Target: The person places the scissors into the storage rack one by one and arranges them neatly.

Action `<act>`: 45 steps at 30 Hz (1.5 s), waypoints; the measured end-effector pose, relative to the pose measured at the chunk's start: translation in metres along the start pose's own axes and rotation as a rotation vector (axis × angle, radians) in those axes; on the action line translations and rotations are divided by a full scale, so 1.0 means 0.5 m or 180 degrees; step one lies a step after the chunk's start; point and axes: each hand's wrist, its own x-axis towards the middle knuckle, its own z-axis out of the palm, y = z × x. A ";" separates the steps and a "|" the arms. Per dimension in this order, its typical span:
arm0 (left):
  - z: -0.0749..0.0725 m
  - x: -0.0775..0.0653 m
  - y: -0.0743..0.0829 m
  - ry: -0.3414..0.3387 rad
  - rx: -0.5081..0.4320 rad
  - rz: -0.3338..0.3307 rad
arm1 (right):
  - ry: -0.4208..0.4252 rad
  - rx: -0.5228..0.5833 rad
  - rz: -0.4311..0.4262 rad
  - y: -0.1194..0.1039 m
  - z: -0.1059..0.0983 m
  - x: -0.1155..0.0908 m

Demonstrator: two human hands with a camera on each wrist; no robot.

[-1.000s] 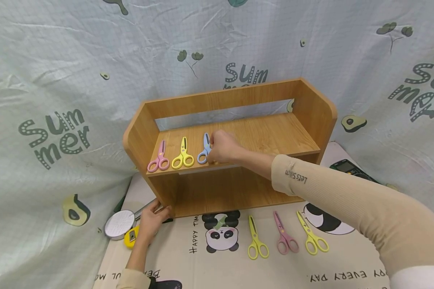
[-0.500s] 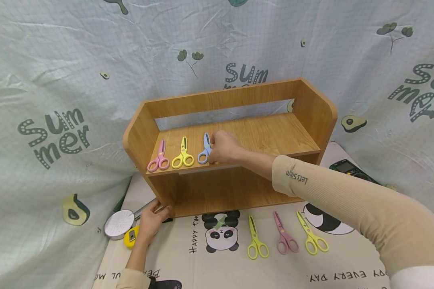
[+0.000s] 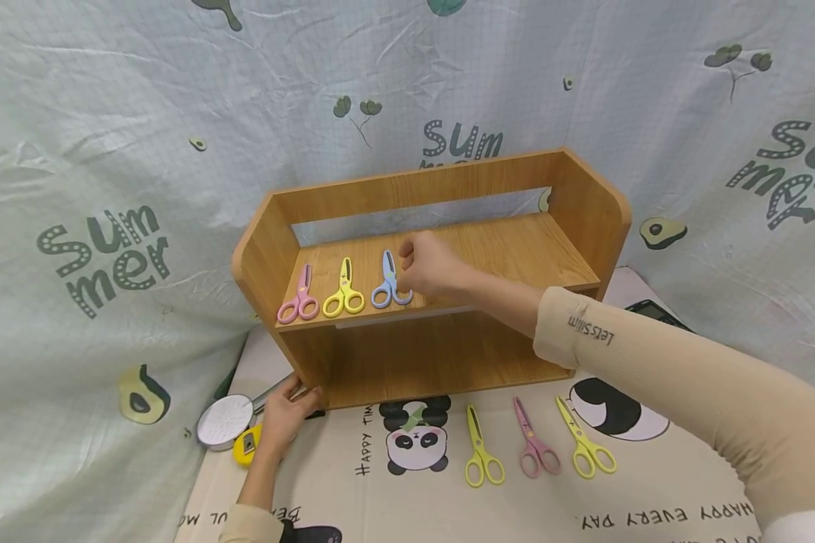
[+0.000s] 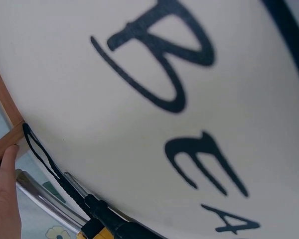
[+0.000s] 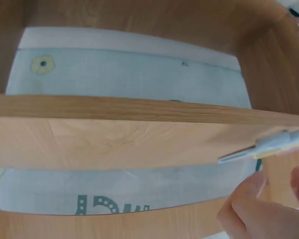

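From my station I see the blue scissors [image 3: 389, 282] lying on the upper board of the wooden shelf [image 3: 509, 249], to the right of the yellow scissors [image 3: 344, 285] and pink scissors [image 3: 302, 289]. The right hand [image 3: 431, 264] is just beside them, thumb and fingertips apart and pinching nothing (my right wrist view shows the gap). The left hand [image 3: 288, 413] rests extended fingers against the shelf's lower left corner, near a yellow tool [image 3: 247, 445]. Three more pairs [image 3: 531, 439] lie on the tablecloth [image 3: 353, 498] in front.
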 end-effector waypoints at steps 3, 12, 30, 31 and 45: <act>0.001 0.000 -0.001 -0.0009 -0.0018 0.0005 | 0.0036 0.0251 -0.0057 0.008 -0.009 -0.020; -0.002 -0.005 0.002 0.0024 0.0037 -0.0012 | 0.0055 0.0424 -0.0211 0.097 -0.004 -0.132; 0.002 -0.004 0.000 0.0028 -0.0017 0.0020 | -0.0113 0.0746 0.0709 0.325 0.135 -0.287; 0.002 -0.004 0.000 0.0035 -0.0018 0.0025 | -0.0082 0.0765 0.0762 0.333 0.145 -0.288; 0.003 -0.003 -0.004 0.0071 0.0009 0.0017 | 0.0180 0.1214 0.0730 0.454 0.283 -0.332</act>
